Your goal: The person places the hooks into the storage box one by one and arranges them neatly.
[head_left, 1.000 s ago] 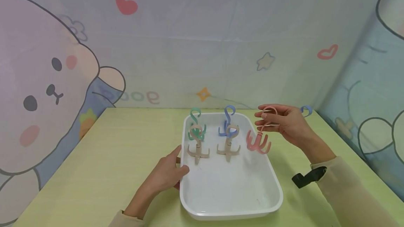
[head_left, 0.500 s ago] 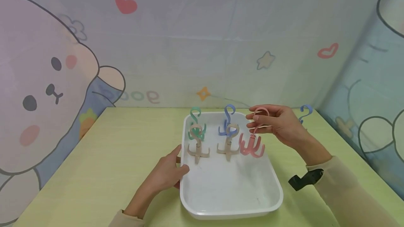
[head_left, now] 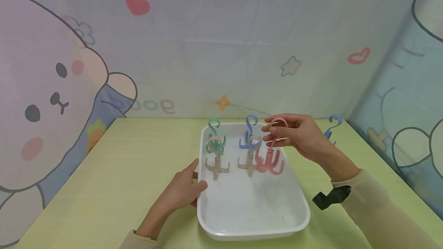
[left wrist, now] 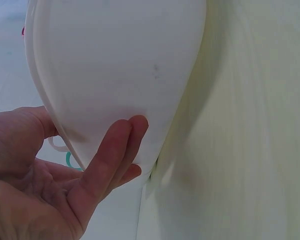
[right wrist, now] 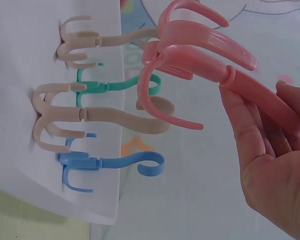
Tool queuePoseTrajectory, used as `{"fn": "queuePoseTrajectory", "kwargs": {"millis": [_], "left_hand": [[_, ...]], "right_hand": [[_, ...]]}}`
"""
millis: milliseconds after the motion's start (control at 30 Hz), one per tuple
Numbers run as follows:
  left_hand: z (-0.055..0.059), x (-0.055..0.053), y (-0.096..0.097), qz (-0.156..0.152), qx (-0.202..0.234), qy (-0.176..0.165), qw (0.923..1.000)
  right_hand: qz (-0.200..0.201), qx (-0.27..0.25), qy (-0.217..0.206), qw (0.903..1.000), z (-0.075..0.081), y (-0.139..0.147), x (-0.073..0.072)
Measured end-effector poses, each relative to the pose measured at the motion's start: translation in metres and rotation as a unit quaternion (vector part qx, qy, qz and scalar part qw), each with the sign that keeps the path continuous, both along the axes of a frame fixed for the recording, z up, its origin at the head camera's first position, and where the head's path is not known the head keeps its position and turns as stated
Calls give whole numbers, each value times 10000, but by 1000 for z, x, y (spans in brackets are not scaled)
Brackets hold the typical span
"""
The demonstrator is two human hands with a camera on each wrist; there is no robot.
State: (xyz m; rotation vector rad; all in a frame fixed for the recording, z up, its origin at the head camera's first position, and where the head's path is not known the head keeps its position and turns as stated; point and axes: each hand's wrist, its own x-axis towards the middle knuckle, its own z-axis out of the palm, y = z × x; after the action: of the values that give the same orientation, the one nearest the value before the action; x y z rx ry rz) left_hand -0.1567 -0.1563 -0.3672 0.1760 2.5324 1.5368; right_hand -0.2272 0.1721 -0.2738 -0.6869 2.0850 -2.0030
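My right hand (head_left: 306, 137) pinches a pink multi-prong hanging hook (right wrist: 200, 60) by its curved top, its prongs pointing down over the right side of a white tray (head_left: 249, 235). My left hand (head_left: 183, 189) grips the tray's left wall, thumb over the rim and fingers against the outside (left wrist: 95, 170). Inside the tray a green hook (head_left: 214, 124) and a blue hook (head_left: 252, 120) stand upright at the back. Before them are two beige hooks, the left one (head_left: 217, 162) and the right one (head_left: 250, 158), the latter partly covered by the pink prongs in the head view.
Another blue hook (head_left: 333, 122) stands on the pale yellow-green table (head_left: 138, 153) to the right of the tray, partly behind my right arm. A printed cloth (head_left: 207, 49) hangs behind the table. A black strap (head_left: 332, 198) is on my right wrist.
My right hand has carried the pink hook leftward and slightly down over the tray. More of the blue hook behind my arm shows. The left hand and tray have stayed put.
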Motion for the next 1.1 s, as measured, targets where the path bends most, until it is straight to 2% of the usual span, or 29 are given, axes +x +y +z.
{"fn": "queuePoseTrajectory", "kwargs": {"millis": [433,867,1100], "left_hand": [[1,0,0,5,63,-8,10000],[1,0,0,58,22,-12,10000],[1,0,-1,-32,119,4,9999]], "right_hand": [[58,224,-2,9997,3,-21,4],[211,245,11,9995,-3,-38,4],[379,137,-16,9992,-10,-50,5]]}}
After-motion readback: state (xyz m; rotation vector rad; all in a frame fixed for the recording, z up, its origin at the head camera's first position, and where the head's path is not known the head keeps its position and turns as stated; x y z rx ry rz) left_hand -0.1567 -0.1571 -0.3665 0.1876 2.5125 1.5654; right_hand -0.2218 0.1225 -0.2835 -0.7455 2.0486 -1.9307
